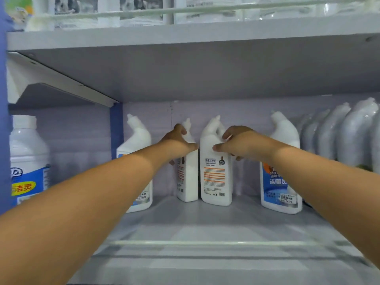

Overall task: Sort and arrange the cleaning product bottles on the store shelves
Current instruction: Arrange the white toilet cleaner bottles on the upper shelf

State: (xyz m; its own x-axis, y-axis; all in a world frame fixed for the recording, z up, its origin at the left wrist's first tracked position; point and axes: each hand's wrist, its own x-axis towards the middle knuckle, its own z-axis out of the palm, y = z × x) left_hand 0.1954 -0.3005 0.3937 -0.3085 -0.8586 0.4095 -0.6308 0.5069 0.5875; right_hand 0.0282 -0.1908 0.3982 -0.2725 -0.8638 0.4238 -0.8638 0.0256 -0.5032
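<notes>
Left hand (179,141): grips the narrow bottle (187,177), upright.
Right hand (238,144): grips the orange-striped bottle (216,173), upright, just beside it.

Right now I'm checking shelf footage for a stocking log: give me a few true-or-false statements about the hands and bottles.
1. The left hand grips a white bottle. True.
2. The right hand hangs free of any bottle. False: it grips the orange-striped bottle.
3. The two gripped bottles stand upright, side by side. True.
4. The blue-labelled bottle at right lies on its side. False: it stands upright.
5. The shelf front holds a row of bottles. False: bottles stand toward the back.
</notes>
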